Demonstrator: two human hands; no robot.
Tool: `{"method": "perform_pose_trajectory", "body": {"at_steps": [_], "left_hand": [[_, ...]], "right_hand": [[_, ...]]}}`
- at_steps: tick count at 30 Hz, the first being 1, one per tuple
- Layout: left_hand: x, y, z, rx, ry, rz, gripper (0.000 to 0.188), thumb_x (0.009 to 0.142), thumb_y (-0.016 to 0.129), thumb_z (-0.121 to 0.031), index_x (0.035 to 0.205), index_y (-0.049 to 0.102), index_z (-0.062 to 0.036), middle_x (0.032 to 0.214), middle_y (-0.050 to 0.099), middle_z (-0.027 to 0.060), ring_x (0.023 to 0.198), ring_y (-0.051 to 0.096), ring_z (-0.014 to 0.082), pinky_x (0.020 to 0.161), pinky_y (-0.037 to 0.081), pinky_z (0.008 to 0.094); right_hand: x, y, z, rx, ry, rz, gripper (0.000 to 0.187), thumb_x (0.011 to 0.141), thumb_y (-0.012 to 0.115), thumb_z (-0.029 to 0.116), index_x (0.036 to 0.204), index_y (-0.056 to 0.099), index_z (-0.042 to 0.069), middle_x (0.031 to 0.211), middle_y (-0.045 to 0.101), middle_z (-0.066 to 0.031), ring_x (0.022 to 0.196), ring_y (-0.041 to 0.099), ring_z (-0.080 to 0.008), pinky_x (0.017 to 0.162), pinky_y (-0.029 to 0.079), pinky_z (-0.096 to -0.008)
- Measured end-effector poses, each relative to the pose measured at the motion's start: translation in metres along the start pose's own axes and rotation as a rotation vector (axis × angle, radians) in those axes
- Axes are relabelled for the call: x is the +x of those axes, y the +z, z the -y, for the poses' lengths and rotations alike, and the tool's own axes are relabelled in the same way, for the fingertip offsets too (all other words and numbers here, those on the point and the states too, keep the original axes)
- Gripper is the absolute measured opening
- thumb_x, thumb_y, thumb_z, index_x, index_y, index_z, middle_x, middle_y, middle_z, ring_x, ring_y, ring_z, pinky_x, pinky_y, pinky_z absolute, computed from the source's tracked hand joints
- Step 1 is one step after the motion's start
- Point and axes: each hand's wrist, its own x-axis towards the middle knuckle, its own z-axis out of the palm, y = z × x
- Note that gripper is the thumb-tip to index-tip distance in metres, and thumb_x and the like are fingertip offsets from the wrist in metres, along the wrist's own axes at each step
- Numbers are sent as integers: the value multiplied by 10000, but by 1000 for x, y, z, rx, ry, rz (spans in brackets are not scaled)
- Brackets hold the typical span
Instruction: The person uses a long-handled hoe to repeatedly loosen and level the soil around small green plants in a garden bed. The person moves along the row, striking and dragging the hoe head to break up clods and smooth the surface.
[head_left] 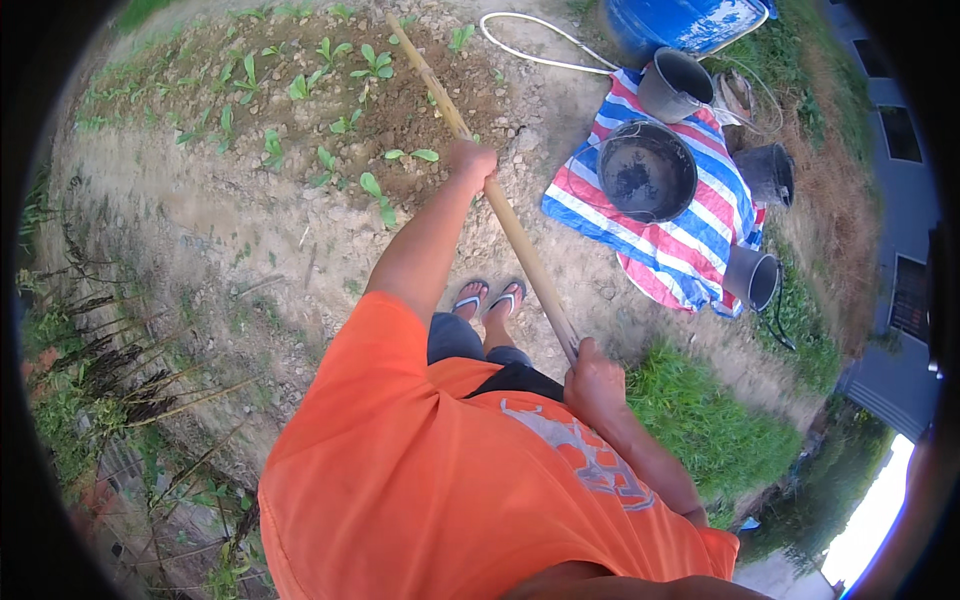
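Observation:
A long wooden pole (528, 255) runs slantwise from the planted soil at the top to my waist. My left hand (472, 163) is closed around it partway up, with the arm stretched forward. Lower down, my right hand (596, 380) grips it near its lower end, close to my body. The pole's far tip lies over the bed of young leafy plants (375, 64); no tool head shows there, so I cannot tell what kind of tool it is. Dark, crumbly soil (440, 110) lies beneath its upper part.
To the right, a striped tarp (660, 240) bears a wide black bucket (647, 172) and a dark upright bucket (675, 85). Other buckets (752, 277) lie tipped at its edge. A blue barrel (680, 25) and white hose (540, 20) are beyond; grass (690, 420) grows nearby. My sandalled feet (503, 300) stand on dirt.

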Motion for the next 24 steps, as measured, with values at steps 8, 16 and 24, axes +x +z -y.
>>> {"method": "perform_pose_trajectory", "body": {"at_steps": [8,16,24], "left_hand": [[-54,17,36,-13,-33,-125,415,744,648,34,1074,399,78,796,581,157,543,618,270,389,487,382],[1,-4,25,-12,28,-119,216,791,624,21,934,465,44,702,548,138,506,569,259,377,466,385],[-72,0,27,-251,-49,-51,360,829,626,-49,1067,367,22,812,536,158,497,547,240,367,460,382]], "right_hand": [[-47,12,-35,-27,24,-14,270,746,625,115,908,439,7,664,619,-219,580,641,-407,559,529,-507],[3,2,5,-20,-37,43,237,770,594,83,923,430,6,693,620,-235,623,643,-425,583,517,-537],[-47,15,-38,-129,-38,-101,246,752,634,91,911,460,22,690,585,-183,570,624,-381,531,512,-483]]}}
